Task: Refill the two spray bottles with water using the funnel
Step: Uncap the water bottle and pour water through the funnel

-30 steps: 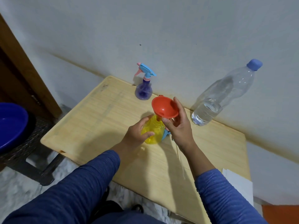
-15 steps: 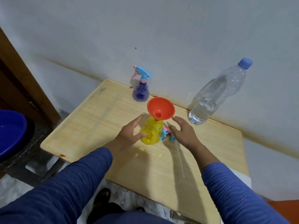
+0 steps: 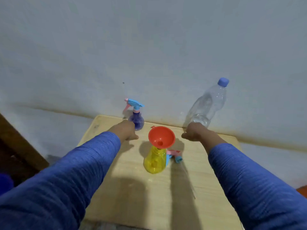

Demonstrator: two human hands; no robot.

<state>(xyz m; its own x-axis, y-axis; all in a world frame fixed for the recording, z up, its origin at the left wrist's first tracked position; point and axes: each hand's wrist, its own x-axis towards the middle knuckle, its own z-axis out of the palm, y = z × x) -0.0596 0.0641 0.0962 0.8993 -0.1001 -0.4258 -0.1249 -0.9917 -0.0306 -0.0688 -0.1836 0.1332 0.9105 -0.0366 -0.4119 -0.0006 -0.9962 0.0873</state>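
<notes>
Orange funnel point(image 3: 161, 136) sits upright in uncapped yellow spray bottle point(image 3: 154, 161).

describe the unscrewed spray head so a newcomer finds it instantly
Start at the wooden table against the wall, then find the yellow bottle topped by the orange funnel. The spray head lies flat beside it: pink and blue, not on any bottle.

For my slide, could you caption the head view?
Red funnel seated in yellow spray bottle; both hands reach toward the wall.
</notes>
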